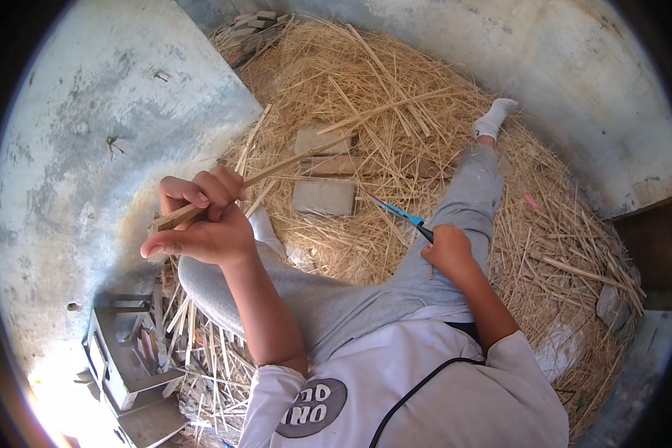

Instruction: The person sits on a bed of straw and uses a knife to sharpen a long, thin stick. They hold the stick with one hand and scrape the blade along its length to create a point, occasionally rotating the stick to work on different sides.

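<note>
In my left hand (205,216), raised at the left, the fingers are curled round a long, thin bamboo strip (291,161). The strip slants up and away to the right, its far end over the straw. My right hand (450,250) rests by my right thigh, closed round the black handle of a knife (405,213) with a blue part ahead of the grip. Its narrow tip points up and left, toward a grey brick (323,198). Strip and knife are apart. My right fingers are partly hidden by the back of the hand.
Loose straw-coloured shavings (306,67) cover the floor around my stretched legs. A wooden plank (373,166) lies beyond the brick. Pale, stained walls (575,89) close in behind and to the left. A small wooden box frame (127,358) stands at lower left.
</note>
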A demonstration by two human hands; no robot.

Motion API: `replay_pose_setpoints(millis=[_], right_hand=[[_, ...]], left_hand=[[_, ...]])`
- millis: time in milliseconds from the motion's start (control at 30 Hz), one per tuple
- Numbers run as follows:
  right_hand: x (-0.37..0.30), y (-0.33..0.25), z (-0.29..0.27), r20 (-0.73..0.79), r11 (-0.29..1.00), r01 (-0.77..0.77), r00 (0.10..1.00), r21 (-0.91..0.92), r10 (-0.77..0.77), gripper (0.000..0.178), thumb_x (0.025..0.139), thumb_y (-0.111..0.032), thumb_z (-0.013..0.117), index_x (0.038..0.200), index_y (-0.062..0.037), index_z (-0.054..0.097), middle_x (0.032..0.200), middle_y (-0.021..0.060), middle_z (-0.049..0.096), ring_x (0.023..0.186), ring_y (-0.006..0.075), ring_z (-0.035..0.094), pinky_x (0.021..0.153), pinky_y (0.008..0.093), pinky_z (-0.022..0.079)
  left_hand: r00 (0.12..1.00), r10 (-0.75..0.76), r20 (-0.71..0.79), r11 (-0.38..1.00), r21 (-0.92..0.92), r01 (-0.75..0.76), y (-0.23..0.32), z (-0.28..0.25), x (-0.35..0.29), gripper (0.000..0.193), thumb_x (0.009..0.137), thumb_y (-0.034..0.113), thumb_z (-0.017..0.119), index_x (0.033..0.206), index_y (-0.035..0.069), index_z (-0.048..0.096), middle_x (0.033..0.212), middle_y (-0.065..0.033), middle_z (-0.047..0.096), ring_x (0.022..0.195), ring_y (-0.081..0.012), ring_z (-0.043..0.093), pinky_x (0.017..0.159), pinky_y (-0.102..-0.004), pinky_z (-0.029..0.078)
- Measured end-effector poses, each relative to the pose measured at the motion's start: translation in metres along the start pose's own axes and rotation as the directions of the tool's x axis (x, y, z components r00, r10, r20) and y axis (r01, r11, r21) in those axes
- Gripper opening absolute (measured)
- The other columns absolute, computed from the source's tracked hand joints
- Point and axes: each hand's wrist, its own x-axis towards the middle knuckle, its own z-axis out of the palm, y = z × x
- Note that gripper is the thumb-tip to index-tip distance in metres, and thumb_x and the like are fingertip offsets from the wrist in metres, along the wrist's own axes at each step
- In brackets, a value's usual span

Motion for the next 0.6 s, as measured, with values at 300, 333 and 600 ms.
replay_pose_setpoints(millis=[300, 333, 600], right_hand=[[-0.033, -0.007, -0.072, 0.216, 0.747, -0.118, 0.976, 0.655, -0.035, 0.019, 0.071, -0.013, 0.071, 0.066, -0.0048, 0.055, 0.061, 0.0044, 0.06, 0.051, 0.0135, 0.06, 0.05, 0.0285, 0.047], [-0.037, -0.008, -0.082, 0.11, 0.734, -0.053, 0.994, 0.677, -0.029, 0.02, 0.072, -0.012, 0.071, 0.065, -0.0058, 0.053, 0.059, 0.002, 0.057, 0.049, 0.0107, 0.057, 0.047, 0.0271, 0.044], [-0.021, -0.043, -0.171, -0.25, 0.68, 0.199, 0.968, 0.705, -0.023, 0.024, 0.081, -0.013, 0.069, 0.066, -0.0064, 0.05, 0.056, -0.0012, 0.05, 0.047, 0.0049, 0.046, 0.043, 0.0251, 0.036]], left_hand=[[1.0, -0.005, 0.024, 1.0, -0.024, 0.005, -0.004, -0.009, -0.004, 0.084, 0.076, 0.092, 0.028, 0.073, 0.008, 0.038, 0.048, -0.0013, 0.028, 0.044, -0.0144, 0.024, 0.045, -0.0317, 0.025], [1.0, -0.002, 0.023, 1.0, -0.023, 0.002, -0.002, -0.009, -0.004, 0.084, 0.077, 0.091, 0.028, 0.073, 0.008, 0.038, 0.048, -0.0015, 0.029, 0.043, -0.0145, 0.024, 0.045, -0.0317, 0.025], [1.0, 0.006, 0.028, 1.0, 0.003, -0.006, 0.001, 0.001, -0.005, 0.08, 0.081, 0.087, 0.026, 0.076, 0.008, 0.038, 0.049, -0.0029, 0.034, 0.044, -0.0154, 0.029, 0.047, -0.0319, 0.029]])
